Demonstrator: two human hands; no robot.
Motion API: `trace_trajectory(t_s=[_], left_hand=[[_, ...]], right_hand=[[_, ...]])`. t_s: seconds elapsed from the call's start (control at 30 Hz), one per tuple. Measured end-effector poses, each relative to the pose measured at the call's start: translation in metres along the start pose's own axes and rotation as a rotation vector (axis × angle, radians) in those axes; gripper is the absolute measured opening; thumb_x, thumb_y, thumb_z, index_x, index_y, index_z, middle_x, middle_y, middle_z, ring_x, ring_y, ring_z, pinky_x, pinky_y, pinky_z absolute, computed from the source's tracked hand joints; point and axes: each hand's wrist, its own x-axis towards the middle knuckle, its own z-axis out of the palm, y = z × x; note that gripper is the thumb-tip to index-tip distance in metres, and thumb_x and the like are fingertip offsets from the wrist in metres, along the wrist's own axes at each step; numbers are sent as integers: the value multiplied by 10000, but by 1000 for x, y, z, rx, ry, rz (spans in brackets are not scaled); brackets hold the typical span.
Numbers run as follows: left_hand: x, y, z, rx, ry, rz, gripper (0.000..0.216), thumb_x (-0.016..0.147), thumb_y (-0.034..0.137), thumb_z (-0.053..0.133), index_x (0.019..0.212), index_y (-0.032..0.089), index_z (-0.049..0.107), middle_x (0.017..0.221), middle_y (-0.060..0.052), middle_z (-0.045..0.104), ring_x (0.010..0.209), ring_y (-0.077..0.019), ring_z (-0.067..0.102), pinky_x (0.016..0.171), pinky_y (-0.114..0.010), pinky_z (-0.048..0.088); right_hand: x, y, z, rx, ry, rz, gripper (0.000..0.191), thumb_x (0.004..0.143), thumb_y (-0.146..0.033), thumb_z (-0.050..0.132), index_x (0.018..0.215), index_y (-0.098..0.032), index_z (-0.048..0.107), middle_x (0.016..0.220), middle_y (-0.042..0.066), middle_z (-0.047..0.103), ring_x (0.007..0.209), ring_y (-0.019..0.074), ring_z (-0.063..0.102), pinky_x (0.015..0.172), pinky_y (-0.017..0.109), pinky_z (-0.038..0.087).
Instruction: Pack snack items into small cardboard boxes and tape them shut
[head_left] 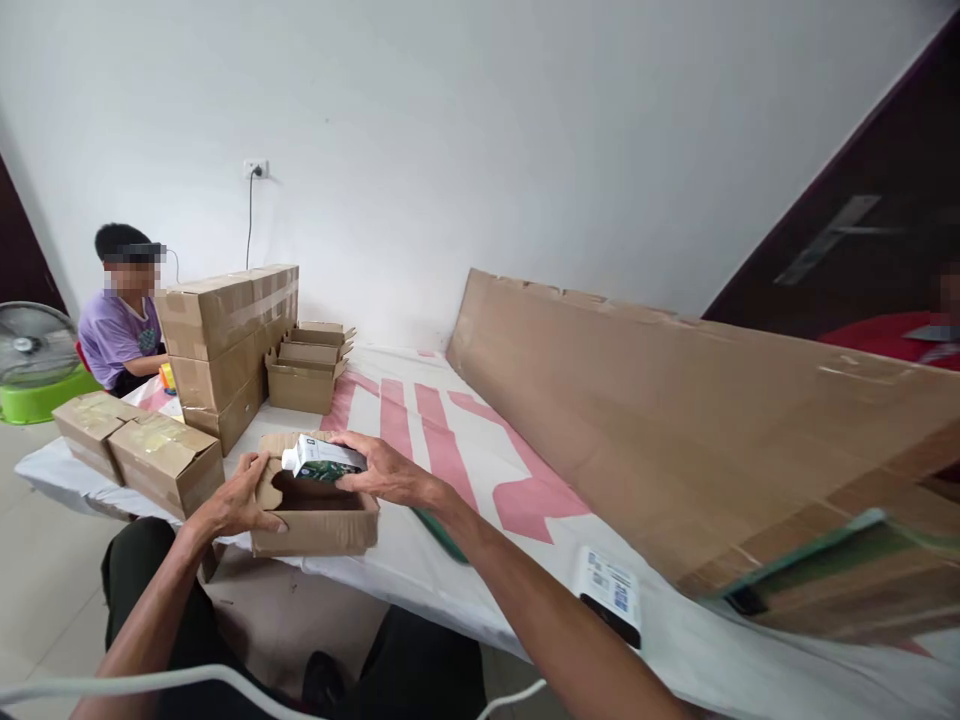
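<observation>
Right now, right hand [386, 470] grips a small white carton [324, 459]; left hand [238, 500] clasps the open cardboard box [315, 520].

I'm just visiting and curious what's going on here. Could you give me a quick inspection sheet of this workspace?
Surface: table under a white cloth with pink markings.
Job's things: open small carton at the near edge; white and green packet over its opening.
Clutter: taped boxes, stacked cartons, open cartons, large cardboard sheet, labelled device.
Hands: left hand on the carton's left side; right hand holds the packet.
Cables: cord from a wall socket.
Surroundings: seated person, fan.
</observation>
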Motion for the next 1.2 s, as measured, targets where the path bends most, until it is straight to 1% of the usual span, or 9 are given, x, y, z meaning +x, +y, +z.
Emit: trace_trajectory(t_s=[0.2, 0.27, 0.37, 0.57, 0.73, 0.87, 0.97, 1.1, 1.2], left_hand=[[4, 26, -6, 3, 111, 105, 941, 802, 517, 847, 1614, 204, 489, 1699, -212, 403, 1551, -409, 456, 1270, -573, 409], [10, 43, -5, -22, 118, 162, 799, 851, 488, 803, 1560, 214, 556, 1622, -188, 536, 1511, -395, 513, 1277, -584, 397], [21, 67, -2, -92, 61, 183, 620, 911, 437, 727, 1489, 237, 630, 1419, -136, 721, 1329, -372, 660, 1197, -578, 485], [28, 90, 6, -204, -25, 132, 546, 947, 485, 701, 1442, 256, 672, 1183, -93, 796, 1116, -335, 726, 972, -488, 609], [33, 88, 11, -434, -63, 147, 581, 992, 513, 666, 1498, 236, 594, 1191, -101, 764, 1005, -289, 719, 887, -434, 609], [59, 78, 5, -621, -78, 102, 607, 964, 557, 717, 1473, 245, 609, 1265, -115, 725, 1028, -274, 701, 769, -347, 621], [89, 66, -2, -697, -78, 86, 616, 922, 550, 770, 1448, 252, 646, 1306, -105, 699, 1040, -252, 688, 765, -306, 619], [126, 47, -2, -722, -81, 58, 618, 866, 514, 820, 1392, 216, 696, 1144, -81, 723, 892, -194, 669, 737, -278, 589], [140, 36, 5, -713, -88, 58, 625, 822, 473, 838, 1373, 206, 712, 1063, -62, 728, 827, -176, 646, 690, -258, 554]], right_hand=[[-3, 15, 14, 436, 63, 56, 528, 791, -377, 804, 1271, -192, 686, 1125, 35, 742, 985, 216, 691, 896, 358, 554], [-1, 18, 20, 465, 80, 39, 501, 805, -398, 803, 1248, -192, 693, 1128, 41, 747, 1013, 227, 695, 939, 381, 553], [1, 21, 28, 487, 114, 0, 494, 828, -420, 794, 1261, -205, 694, 1197, 52, 755, 1124, 256, 692, 1048, 424, 524], [5, 27, 42, 569, 151, -41, 540, 842, -477, 792, 1306, -221, 686, 1226, 55, 759, 1179, 277, 689, 1087, 443, 527], [5, 19, 48, 460, 249, -71, 453, 947, -452, 683, 1332, -215, 691, 1250, 60, 743, 1201, 271, 660, 1096, 429, 515], [27, 21, 47, 428, 314, -113, 508, 976, -396, 614, 1461, -246, 630, 1314, 53, 734, 1212, 265, 650, 1101, 420, 508], [58, 35, 41, 466, 325, -99, 585, 951, -382, 630, 1526, -290, 572, 1320, 31, 740, 1207, 261, 649, 1096, 415, 515], [95, 60, 38, 520, 391, -66, 618, 883, -319, 633, 1497, -275, 575, 1258, 23, 751, 1193, 255, 641, 1120, 404, 493], [105, 76, 45, 542, 437, -34, 604, 852, -300, 617, 1454, -267, 597, 1225, 19, 751, 1208, 255, 629, 1127, 401, 490]])
